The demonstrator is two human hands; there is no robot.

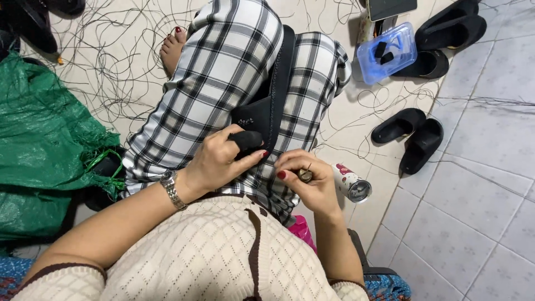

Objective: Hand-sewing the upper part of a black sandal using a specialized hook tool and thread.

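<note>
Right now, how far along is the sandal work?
Looks done: two black sandal uppers lie on the tile, more sit by the blue plastic box, though I cannot see their finish. In hand: the left hand pinches the black sandal on the lap; the right hand is closed beside it. Left: loose black threads cover the floor.

Your left hand [214, 161] hides the black sandal's [266, 106] strap end. The small object pinched in your right hand [306, 181] is too tiny to identify.

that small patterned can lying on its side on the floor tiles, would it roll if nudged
Probably: the small patterned cylindrical can lies on its side on smooth floor tiles, so a nudge may roll it. It looks light, though its contents cannot be seen.
</note>
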